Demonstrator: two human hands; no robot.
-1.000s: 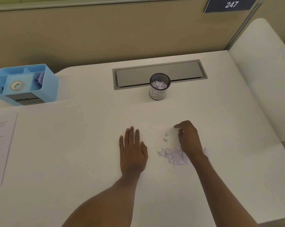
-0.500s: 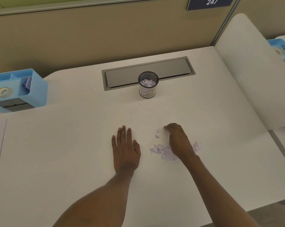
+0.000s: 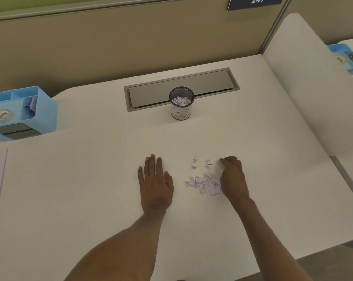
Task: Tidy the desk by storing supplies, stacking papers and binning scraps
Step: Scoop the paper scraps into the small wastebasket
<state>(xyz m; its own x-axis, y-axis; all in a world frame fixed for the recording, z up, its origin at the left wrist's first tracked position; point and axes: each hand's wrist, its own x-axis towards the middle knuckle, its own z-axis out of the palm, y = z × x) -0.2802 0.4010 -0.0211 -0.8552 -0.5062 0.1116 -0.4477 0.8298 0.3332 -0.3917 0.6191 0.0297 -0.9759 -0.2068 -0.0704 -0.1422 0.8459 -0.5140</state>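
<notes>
Binning: our left hand [image 3: 155, 183] lies open on the tabletop [image 3: 90, 179], our right hand [image 3: 232, 175] curls around paper scraps [image 3: 206, 183], which next need lifting into the cup [image 3: 181, 106] by the back edge.

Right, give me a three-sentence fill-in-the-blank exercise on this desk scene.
1. The left hand lies ____ on the desk, palm down.
2. The right hand curls over the paper scraps, which lie to the left hand's ____.
3. The tape roll sits in the ____ organiser at the desk's left.

Missing words: flat; right; blue.
</notes>
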